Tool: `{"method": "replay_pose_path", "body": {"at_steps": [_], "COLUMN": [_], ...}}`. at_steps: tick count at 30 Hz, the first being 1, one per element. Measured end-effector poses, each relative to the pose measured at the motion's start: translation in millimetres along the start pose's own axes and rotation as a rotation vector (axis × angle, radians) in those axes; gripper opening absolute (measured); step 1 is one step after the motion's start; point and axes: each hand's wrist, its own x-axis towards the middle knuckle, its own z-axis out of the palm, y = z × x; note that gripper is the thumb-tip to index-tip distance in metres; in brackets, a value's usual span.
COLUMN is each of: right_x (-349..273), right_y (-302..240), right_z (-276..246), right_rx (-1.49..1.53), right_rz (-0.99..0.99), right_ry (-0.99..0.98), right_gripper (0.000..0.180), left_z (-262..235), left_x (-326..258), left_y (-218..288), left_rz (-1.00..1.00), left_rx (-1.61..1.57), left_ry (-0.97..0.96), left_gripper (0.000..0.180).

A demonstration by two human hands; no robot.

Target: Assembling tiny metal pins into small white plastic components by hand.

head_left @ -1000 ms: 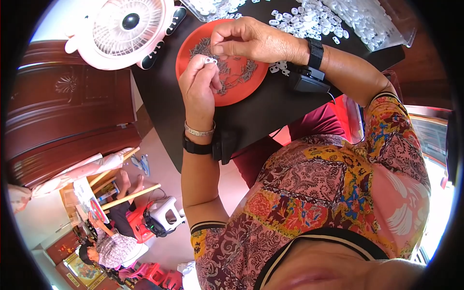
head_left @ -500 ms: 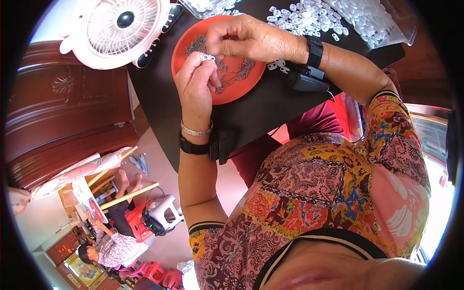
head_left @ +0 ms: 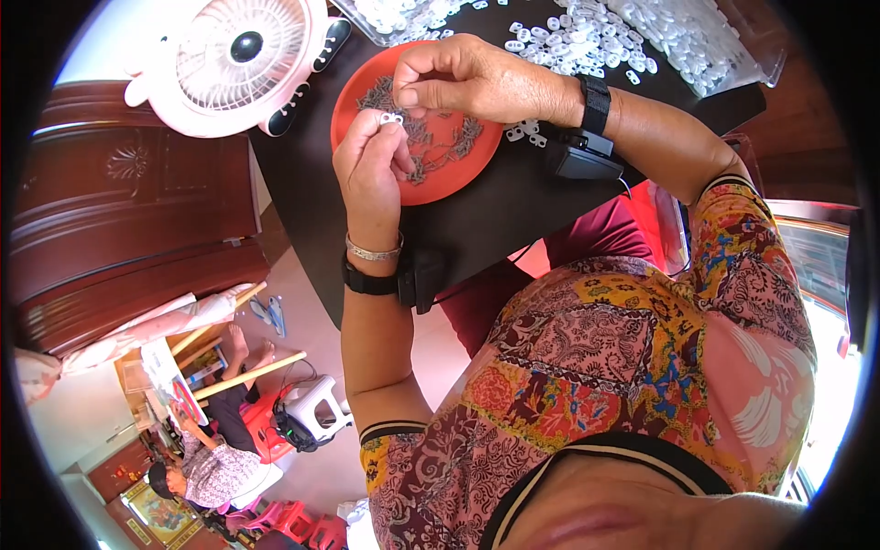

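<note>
Over a red round tray [head_left: 446, 186], my left hand [head_left: 368, 156] pinches a small white plastic piece with two holes [head_left: 392, 118] between thumb and forefinger. Just above that piece is my right hand [head_left: 454, 81], its thumb and fingertips pressed together. Whatever those right fingertips hold, if anything, is too small to make out. Many thin grey metal-looking bits [head_left: 463, 137] lie spread in the tray under both hands.
White plastic pieces lie in a heap [head_left: 577, 41], in a clear bag [head_left: 683, 46] and in a clear container [head_left: 394, 20] on the dark table [head_left: 513, 197]. A pink fan [head_left: 243, 46] stands left. A seated person [head_left: 215, 472] works farther off, lower left.
The whole view has shifted slightly. Against the tray, my right fingertips have come a little lower, close to the white piece. My left hand keeps its pinch.
</note>
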Motion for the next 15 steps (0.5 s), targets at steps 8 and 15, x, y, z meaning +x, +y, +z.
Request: {"method": "replay_pose_path", "body": {"at_steps": [8,15], "right_x": [1.2,0.2], "right_y": [10.3,3.5], "right_z": [2.5,0.6], "right_rx": [-0.061,-0.121], "right_rz": [0.014,0.039], "right_ry": [0.016,-0.011], "right_gripper": [0.016,0.016], "left_z": [5.9,7.6], "left_x": [-1.1,-1.4], "left_y": [-0.3,-2.4], "left_rz": [-0.017,-0.012], "left_rx": [0.018,-0.062], "left_ry": [0.000,0.019], "left_gripper": [0.018,0.013]}}
